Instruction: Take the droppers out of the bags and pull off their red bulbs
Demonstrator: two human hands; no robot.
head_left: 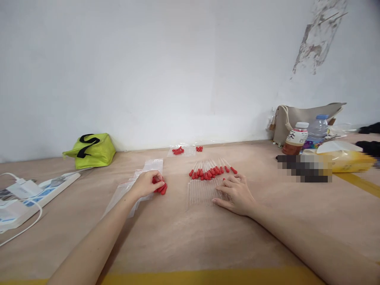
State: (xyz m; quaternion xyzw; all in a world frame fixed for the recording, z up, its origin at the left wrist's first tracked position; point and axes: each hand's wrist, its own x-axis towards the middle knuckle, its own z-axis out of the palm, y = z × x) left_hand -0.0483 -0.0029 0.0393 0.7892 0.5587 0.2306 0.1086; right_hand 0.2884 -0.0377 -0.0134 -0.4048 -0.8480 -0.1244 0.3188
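My left hand [148,184] is curled over a small heap of red rubber bulbs [162,189], thumb and fingers closed on some of them. Under and beside it lie clear zip bags [133,180] in an overlapping stack. My right hand [236,194] rests on the right end of a row of clear glass tubes [200,193], its thumb and fingers apart. A bit of red shows at its fingertips. Just beyond the row, several droppers with red bulbs [209,172] lie fanned out, tips pointing to the wall.
Bags holding red bulbs [178,151] lie by the wall. To the left are a lime-green bag [95,151] and a power strip [56,189] with chargers and cables. A beige bag [314,113], a drink bottle [296,138], a clear bottle [318,128] and a yellow packet [350,160] stand right.
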